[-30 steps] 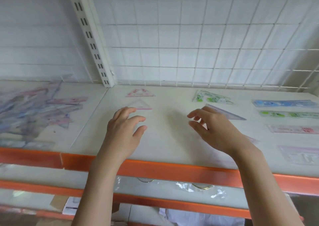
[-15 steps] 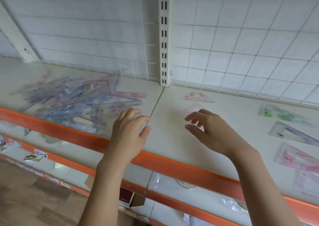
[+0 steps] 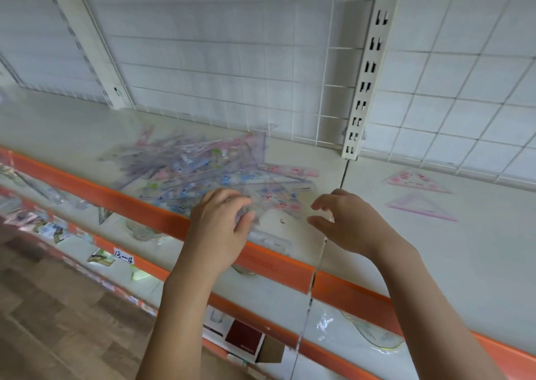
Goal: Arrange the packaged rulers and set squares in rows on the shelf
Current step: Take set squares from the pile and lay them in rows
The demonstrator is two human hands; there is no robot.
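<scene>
Right now both hands are at the near edge of the heap of packaged rulers and set squares (image 3: 203,173), which lies loose on the left section of the shelf (image 3: 478,263), between the orange front lip (image 3: 139,205) and the wire grid back (image 3: 232,69). The left hand (image 3: 222,226) rests on the heap's near edge with its fingers curled down onto a clear packet; whether it has actually got hold of one I cannot tell, since the plastic is see-through and the picture is blurred there. The right hand (image 3: 345,223) hovers just beside it, holding nothing, thumb and fingers apart and loosely bent as if about to pinch.

What could go wrong, as I judge it: the packets are slick and overlap every which way, so pulling one from the edge may drag its neighbours along and tip them over the lip onto the lower shelf. A pinch on clear film could also pick up two packets at once, or slide off.

Counted: two hands; two set squares already laid flat on the right section, a pink-patterned set square (image 3: 417,181) at the back and a purple-edged set square (image 3: 423,205) just in front of it, apart from each other; one heap, its pieces too tangled and blurred to count
</scene>
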